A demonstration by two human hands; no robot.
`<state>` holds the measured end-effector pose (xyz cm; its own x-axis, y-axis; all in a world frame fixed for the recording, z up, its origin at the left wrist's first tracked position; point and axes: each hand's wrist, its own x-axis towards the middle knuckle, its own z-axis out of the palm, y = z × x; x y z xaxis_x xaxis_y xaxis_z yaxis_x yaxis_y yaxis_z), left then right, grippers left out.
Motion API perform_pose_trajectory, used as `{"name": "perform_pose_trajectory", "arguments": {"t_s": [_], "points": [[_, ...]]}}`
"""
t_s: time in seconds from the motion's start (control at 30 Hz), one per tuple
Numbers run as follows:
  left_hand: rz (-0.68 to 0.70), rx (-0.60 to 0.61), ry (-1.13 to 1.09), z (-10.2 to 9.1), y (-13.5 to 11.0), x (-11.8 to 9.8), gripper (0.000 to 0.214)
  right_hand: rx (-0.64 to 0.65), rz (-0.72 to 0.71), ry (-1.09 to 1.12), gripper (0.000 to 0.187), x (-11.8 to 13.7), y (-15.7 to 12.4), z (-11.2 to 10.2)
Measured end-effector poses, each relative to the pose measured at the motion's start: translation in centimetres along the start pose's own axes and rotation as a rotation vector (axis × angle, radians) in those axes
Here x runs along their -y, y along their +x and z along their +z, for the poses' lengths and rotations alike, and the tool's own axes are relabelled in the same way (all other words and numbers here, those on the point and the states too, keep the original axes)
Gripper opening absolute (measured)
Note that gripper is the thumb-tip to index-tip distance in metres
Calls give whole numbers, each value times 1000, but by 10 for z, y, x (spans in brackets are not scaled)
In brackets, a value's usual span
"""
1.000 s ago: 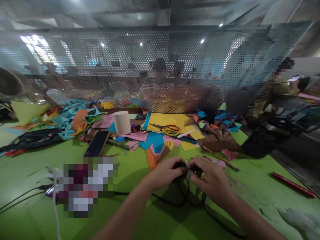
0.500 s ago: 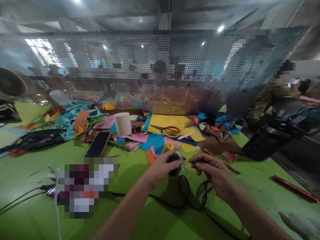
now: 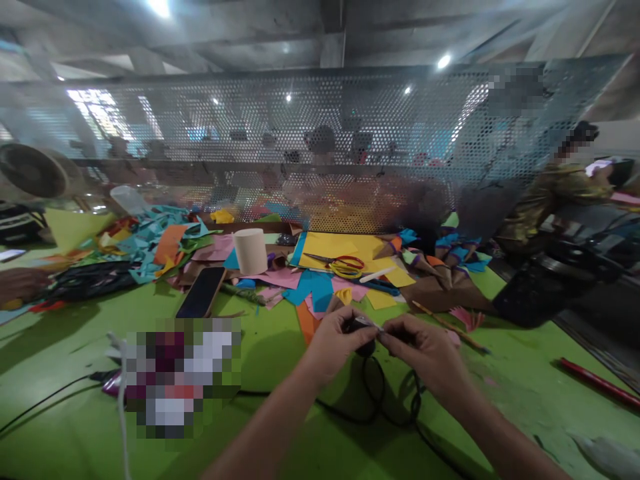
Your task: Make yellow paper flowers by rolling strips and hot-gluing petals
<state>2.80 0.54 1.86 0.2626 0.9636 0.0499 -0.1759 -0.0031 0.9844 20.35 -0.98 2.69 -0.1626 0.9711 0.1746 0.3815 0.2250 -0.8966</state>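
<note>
In my left hand [image 3: 337,343] is a small dark rounded bundle [image 3: 367,348] that looks like a little bag, with shiny clear plastic [image 3: 367,323] at its top. The thumb and fingers are closed around it. My right hand [image 3: 425,343] is closed in a pinch at the right end of that plastic, its fingertips almost meeting the left thumb. The bundle's contents cannot be made out. Under both hands a black cable [image 3: 373,400] lies in loops on the green table [image 3: 280,440].
Beyond the hands lie scissors [image 3: 345,265], yellow paper [image 3: 330,243], a cream-coloured roll [image 3: 251,252] and a phone [image 3: 201,293]. A pencil [image 3: 453,327] and a red pen [image 3: 597,383] are to the right. A perforated metal screen [image 3: 280,147] stands behind; another person [image 3: 545,190] is at right.
My right hand has moved in to the clear plastic, closing the small gap between the hands. The left hand still holds the dark bundle. The view has shifted slightly.
</note>
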Motion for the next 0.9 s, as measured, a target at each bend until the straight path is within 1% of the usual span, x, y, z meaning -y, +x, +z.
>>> {"name": "perform_pose_trajectory", "arguments": {"t_s": [0.1,0.17,0.4,0.5,0.57,0.63,0.7,0.73,0.77,0.83,0.9], "points": [[70,-3,157,-3,-1,0,23,-7,-30,-80,20,1,0,-2],[109,-18,206,-5,0,0,18,-13,-43,-119,18,1,-1,-3],[122,-51,222,-6,2,-2,19,-14,-95,-171,17,7,-3,-5],[104,-11,228,-7,0,-6,18,-24,-104,-232,19,9,-4,-7],[111,14,254,-7,-1,-6,17,-15,-99,-254,21,6,-3,-8],[127,4,250,-9,1,-5,17,4,-76,-247,24,-1,-1,-9],[79,-32,212,-13,6,-5,16,13,-29,-195,28,-8,2,-11],[57,-73,247,-18,8,-6,15,9,-2,-160,31,-11,4,-11],[35,-123,343,-24,11,-7,14,-15,28,-130,34,-11,6,-12],[2,-232,633,-38,14,-12,18,-58,95,-107,36,-7,8,-14],[-26,-309,826,-53,14,-17,21,-80,159,-94,33,1,10,-16]]}}
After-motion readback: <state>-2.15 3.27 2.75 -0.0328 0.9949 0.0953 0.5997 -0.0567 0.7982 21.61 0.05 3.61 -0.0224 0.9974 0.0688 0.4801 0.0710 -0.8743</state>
